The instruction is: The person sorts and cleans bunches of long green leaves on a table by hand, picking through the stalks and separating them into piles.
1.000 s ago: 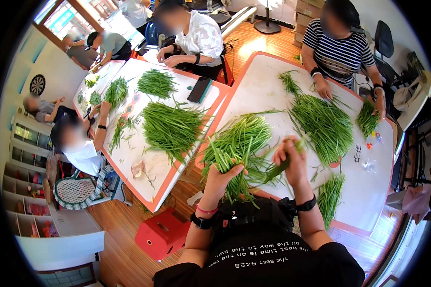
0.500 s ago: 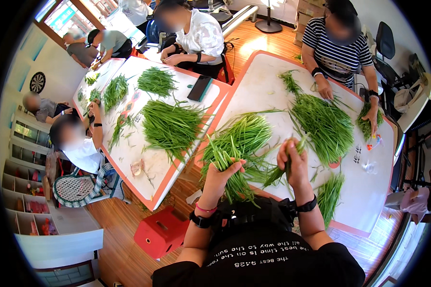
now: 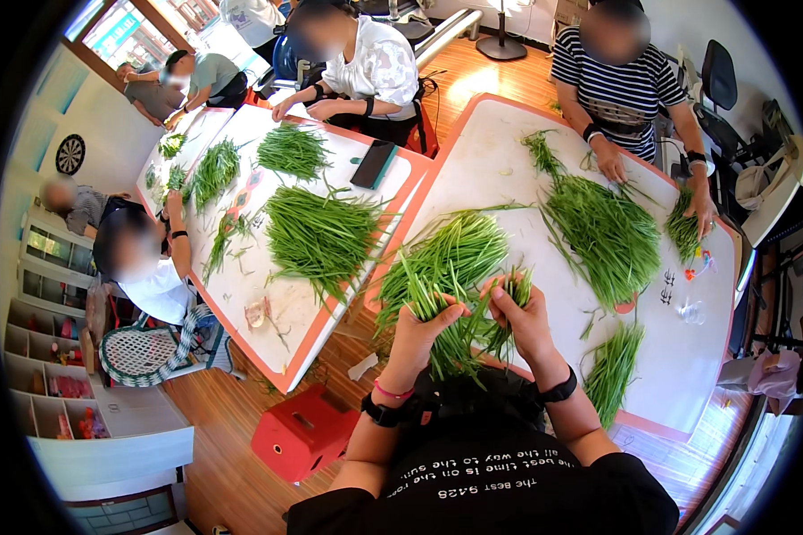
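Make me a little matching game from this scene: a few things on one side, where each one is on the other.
Things:
1. red stool
2. dark tablet
3. bunch of green stalks
4. dartboard

Places:
A. on the wall at the far left
B. held in the left hand and right hand
C. on the wooden floor by the near table's corner
D. lying flat on the left table

Pairs: 1-C, 2-D, 3-B, 4-A

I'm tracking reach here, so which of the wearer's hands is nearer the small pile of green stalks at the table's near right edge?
Right. The right hand is just up-left of that small pile; the left hand is farther left, both gripping a stalk bunch.
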Demonstrator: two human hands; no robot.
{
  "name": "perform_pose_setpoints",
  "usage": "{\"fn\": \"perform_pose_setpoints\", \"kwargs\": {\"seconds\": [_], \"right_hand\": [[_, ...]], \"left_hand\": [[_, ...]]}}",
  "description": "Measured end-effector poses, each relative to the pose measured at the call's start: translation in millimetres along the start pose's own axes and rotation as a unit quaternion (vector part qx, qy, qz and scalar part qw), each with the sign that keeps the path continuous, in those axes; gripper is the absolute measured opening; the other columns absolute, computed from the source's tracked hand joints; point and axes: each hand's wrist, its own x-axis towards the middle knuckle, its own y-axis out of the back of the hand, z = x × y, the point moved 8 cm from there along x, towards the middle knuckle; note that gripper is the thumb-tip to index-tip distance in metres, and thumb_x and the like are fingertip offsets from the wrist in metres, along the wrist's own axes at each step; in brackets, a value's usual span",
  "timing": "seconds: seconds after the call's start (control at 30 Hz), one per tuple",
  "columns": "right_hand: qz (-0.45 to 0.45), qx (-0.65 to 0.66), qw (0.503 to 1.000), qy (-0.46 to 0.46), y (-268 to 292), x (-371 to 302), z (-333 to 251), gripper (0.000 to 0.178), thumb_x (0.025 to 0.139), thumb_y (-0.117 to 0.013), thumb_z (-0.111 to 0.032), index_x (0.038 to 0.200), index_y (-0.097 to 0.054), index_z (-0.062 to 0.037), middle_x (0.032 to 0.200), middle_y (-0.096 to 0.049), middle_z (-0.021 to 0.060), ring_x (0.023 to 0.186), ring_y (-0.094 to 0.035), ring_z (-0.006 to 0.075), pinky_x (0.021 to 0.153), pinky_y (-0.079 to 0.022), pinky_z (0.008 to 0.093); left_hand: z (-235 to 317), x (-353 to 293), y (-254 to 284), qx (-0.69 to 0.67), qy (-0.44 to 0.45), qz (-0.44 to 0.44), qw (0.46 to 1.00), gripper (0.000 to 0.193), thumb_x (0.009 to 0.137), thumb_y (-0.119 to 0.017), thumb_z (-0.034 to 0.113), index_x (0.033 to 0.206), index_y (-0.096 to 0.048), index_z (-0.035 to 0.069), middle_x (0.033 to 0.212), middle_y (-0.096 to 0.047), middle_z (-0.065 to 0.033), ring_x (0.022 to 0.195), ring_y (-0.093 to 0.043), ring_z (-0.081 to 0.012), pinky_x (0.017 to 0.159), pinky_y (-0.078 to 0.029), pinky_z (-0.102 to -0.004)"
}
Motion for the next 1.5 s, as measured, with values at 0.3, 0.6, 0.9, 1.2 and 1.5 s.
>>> {"fn": "perform_pose_setpoints", "kwargs": {"seconds": [0.3, 0.6, 0.9, 1.2, 1.5], "right_hand": [[0.017, -0.030, 0.999, 0.013, -8, -3, -1, 0.006, 0.085, -0.059, -0.008, 0.088, -0.056, -0.0039, 0.076, -0.058, -0.0014, 0.064, -0.049, 0.0037, 0.057, -0.040, 0.0181], [0.056, 0.030, 0.990, 0.125, 6, 3, -18, 0.015, 0.093, -0.045, -0.017, 0.097, -0.048, -0.0027, 0.072, -0.054, 0.0032, 0.066, -0.048, 0.0087, 0.061, -0.040, 0.0228], [0.004, -0.050, 0.999, 0.018, -16, -4, 1, 0.013, 0.085, -0.060, -0.014, 0.090, -0.057, -0.0021, 0.072, -0.055, -0.0022, 0.059, -0.045, 0.0038, 0.054, -0.038, 0.0186], [0.020, 0.023, 0.998, 0.055, 1, 3, -14, 0.015, 0.092, -0.046, -0.015, 0.102, -0.049, -0.0030, 0.070, -0.052, 0.0010, 0.057, -0.045, 0.0079, 0.053, -0.038, 0.0206], [0.123, -0.060, 0.967, 0.216, 18, 0, -37, 0.016, 0.091, -0.051, -0.017, 0.089, -0.055, -0.0016, 0.077, -0.056, 0.0030, 0.059, -0.047, 0.0068, 0.053, -0.038, 0.0197]], "left_hand": [[-2, -2, -3, 0.061, -0.007, 0.001, 0.998, 0.015, 0.076, -0.068, 0.003, 0.089, -0.061, -0.001, 0.079, -0.063, -0.0018, 0.071, -0.055, -0.0067, 0.065, -0.044, -0.0203], [8, -4, 6, 0.042, -0.007, 0.038, 0.998, 0.014, 0.078, -0.066, 0.003, 0.088, -0.059, -0.001, 0.084, -0.064, -0.0056, 0.079, -0.060, -0.0113, 0.070, -0.046, -0.0220], [-4, -3, -4, 0.066, -0.009, -0.016, 0.998, 0.013, 0.077, -0.068, 0.006, 0.086, -0.064, -0.001, 0.076, -0.063, -0.0016, 0.072, -0.055, -0.0069, 0.065, -0.044, -0.0210], [-5, -1, -1, 0.175, 0.020, -0.045, 0.983, 0.012, 0.079, -0.067, 0.009, 0.085, -0.065, -0.001, 0.073, -0.062, -0.0016, 0.069, -0.056, -0.0074, 0.064, -0.044, -0.0215], [-3, -1, -7, 0.069, 0.028, -0.039, 0.996, 0.015, 0.081, -0.064, 0.010, 0.092, -0.060, -0.001, 0.073, -0.061, -0.0025, 0.070, -0.059, -0.0102, 0.064, -0.047, -0.0231]]}}
